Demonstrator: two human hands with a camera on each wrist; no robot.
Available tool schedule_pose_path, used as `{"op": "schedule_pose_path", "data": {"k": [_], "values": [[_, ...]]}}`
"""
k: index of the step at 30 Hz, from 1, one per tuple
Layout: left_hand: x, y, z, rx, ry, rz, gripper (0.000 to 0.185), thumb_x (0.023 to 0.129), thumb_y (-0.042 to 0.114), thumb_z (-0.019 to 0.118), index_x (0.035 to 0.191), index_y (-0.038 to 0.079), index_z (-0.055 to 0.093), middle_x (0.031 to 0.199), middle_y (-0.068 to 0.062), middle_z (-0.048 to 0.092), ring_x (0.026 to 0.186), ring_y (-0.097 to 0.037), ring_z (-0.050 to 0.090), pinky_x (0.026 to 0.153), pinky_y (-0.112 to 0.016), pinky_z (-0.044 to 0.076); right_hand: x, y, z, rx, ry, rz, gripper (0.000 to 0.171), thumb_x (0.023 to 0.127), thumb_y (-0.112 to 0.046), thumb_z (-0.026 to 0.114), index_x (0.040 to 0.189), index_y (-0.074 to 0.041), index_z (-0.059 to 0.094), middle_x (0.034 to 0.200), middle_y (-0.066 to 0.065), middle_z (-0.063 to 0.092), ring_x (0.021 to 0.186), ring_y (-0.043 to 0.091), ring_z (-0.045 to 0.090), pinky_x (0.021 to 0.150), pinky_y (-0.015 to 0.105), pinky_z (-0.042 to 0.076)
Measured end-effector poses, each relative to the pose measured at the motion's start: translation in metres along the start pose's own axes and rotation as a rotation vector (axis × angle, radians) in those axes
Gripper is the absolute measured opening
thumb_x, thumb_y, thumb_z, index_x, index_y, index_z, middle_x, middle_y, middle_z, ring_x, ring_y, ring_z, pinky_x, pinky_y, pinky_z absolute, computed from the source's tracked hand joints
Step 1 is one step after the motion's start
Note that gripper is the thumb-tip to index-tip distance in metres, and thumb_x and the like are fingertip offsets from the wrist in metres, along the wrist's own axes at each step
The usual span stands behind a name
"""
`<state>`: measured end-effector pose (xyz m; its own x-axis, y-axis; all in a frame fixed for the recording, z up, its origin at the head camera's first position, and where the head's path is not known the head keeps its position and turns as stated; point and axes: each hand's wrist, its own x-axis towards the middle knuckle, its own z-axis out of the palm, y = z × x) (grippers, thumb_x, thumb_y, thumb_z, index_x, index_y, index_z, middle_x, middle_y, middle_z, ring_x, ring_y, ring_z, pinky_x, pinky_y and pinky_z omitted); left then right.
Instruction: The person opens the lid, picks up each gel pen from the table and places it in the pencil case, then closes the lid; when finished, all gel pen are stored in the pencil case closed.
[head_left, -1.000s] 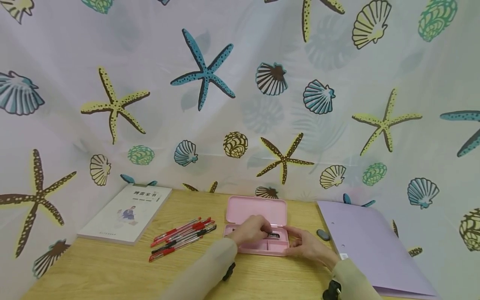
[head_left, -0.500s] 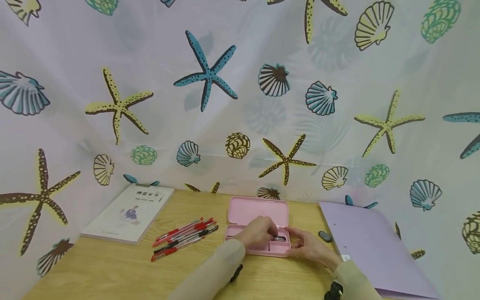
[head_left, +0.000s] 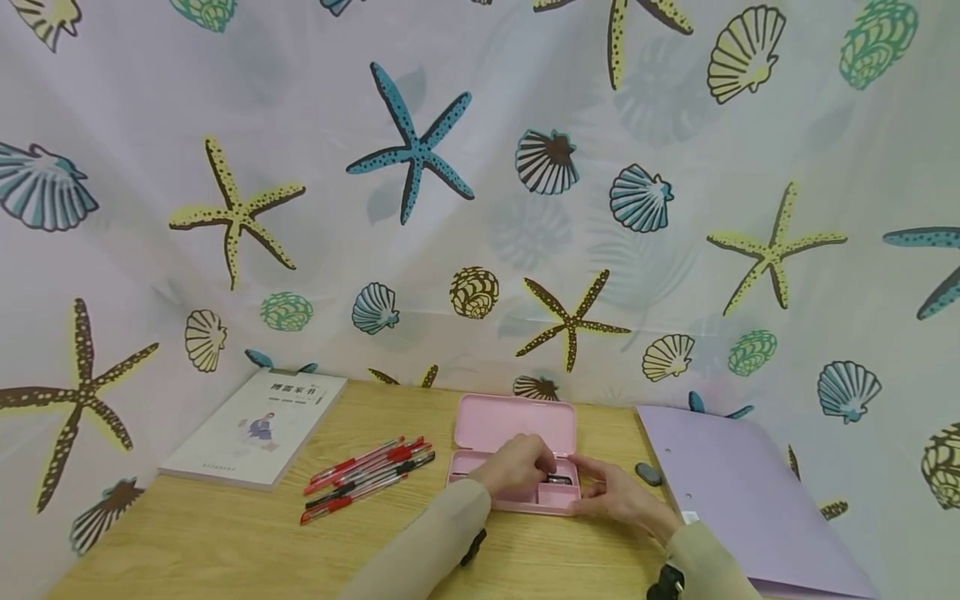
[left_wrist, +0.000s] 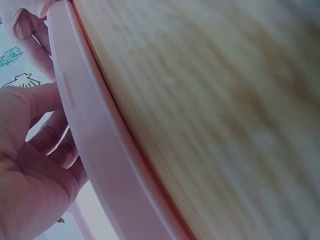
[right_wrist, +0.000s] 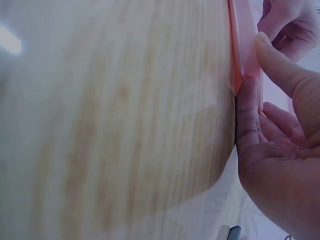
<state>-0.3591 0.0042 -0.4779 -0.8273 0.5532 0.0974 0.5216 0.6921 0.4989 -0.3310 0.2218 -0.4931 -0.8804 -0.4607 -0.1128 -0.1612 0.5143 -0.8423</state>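
An open pink pencil case (head_left: 517,425) lies on the table, its lid tipped back. My left hand (head_left: 517,467) reaches into its long rear compartment. There its curled fingers hold a black-ended pen (head_left: 558,480); the hand covers most of the pen. In the left wrist view my left hand (left_wrist: 35,165) is behind the case's front wall (left_wrist: 95,120). My right hand (head_left: 618,492) grips the case's right end. In the right wrist view the thumb and fingers of my right hand (right_wrist: 290,140) lie around the case corner (right_wrist: 250,55).
Several red and black pens (head_left: 367,475) lie in a loose pile left of the case. Farther left is a white book (head_left: 255,429). To the right are a small dark stone-like object (head_left: 648,474) and a lilac folder (head_left: 750,500). A patterned curtain (head_left: 480,233) hangs behind the table.
My left hand has shifted slightly to the right and nearer within the case over the last second. The right hand keeps its grip on the case end.
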Motion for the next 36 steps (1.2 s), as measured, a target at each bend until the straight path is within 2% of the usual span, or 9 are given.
{"op": "schedule_pose_path", "data": {"k": [5,9,16,23,29,33,36], "values": [[0.0005,-0.0002,0.0017,0.003,0.004,0.009,0.021,0.084,0.000,0.065,0.095,0.012,0.079,0.090,0.005,0.074,0.089,-0.007,0.064,0.087,-0.028,0.052,-0.0002,-0.0012,0.0003,0.003,0.004,-0.003,0.085,0.081,-0.022,0.081,0.151,-0.007,0.036,0.122,0.016,0.059,0.074,0.012,0.057,0.065,0.024,0.045],[0.0000,0.0012,0.0011,0.015,0.017,0.034,0.021,0.083,0.000,0.065,0.093,0.012,0.079,0.090,0.006,0.074,0.087,-0.006,0.063,0.085,-0.027,0.052,-0.0003,-0.0023,-0.0001,-0.002,0.003,0.000,0.084,0.081,-0.022,0.080,0.151,-0.007,0.036,0.127,0.016,0.056,0.075,0.013,0.057,0.066,0.024,0.045],[-0.0007,0.0033,-0.0004,0.013,0.019,0.047,0.020,0.083,-0.001,0.065,0.090,0.011,0.079,0.090,0.005,0.074,0.085,-0.006,0.062,0.083,-0.025,0.051,0.0011,-0.0029,-0.0005,-0.015,0.002,0.024,0.085,0.081,-0.026,0.081,0.151,-0.009,0.036,0.120,0.011,0.060,0.076,0.012,0.058,0.067,0.024,0.045],[0.0003,0.0026,0.0002,-0.008,0.020,0.046,0.021,0.083,-0.002,0.064,0.090,0.011,0.079,0.091,0.006,0.074,0.085,-0.005,0.062,0.083,-0.024,0.050,-0.0004,-0.0052,-0.0004,0.000,0.009,0.025,0.084,0.081,-0.022,0.080,0.151,-0.008,0.035,0.137,0.019,0.051,0.077,0.014,0.057,0.068,0.026,0.045],[0.0004,-0.0003,0.0015,-0.048,0.032,0.060,0.021,0.083,-0.002,0.064,0.092,0.010,0.079,0.089,0.004,0.074,0.078,-0.004,0.058,0.078,-0.021,0.049,-0.0014,-0.0038,-0.0001,0.018,-0.002,-0.016,0.083,0.082,-0.019,0.080,0.151,-0.005,0.035,0.140,0.021,0.049,0.077,0.014,0.058,0.067,0.025,0.046],[-0.0007,-0.0022,0.0002,-0.073,0.028,0.059,0.023,0.082,-0.003,0.065,0.095,0.010,0.078,0.090,0.003,0.074,0.080,-0.005,0.060,0.078,-0.022,0.050,-0.0006,-0.0017,0.0005,0.019,-0.007,-0.030,0.084,0.082,-0.019,0.080,0.151,-0.005,0.034,0.143,0.022,0.046,0.076,0.014,0.058,0.066,0.024,0.046],[-0.0027,-0.0033,-0.0040,-0.098,0.016,0.039,0.022,0.085,-0.002,0.065,0.098,0.010,0.078,0.091,0.002,0.074,0.084,-0.005,0.061,0.082,-0.025,0.051,0.0008,-0.0015,0.0008,0.000,0.003,-0.004,0.084,0.081,-0.023,0.080,0.151,-0.008,0.036,0.136,0.019,0.053,0.075,0.013,0.057,0.066,0.024,0.046]]}}
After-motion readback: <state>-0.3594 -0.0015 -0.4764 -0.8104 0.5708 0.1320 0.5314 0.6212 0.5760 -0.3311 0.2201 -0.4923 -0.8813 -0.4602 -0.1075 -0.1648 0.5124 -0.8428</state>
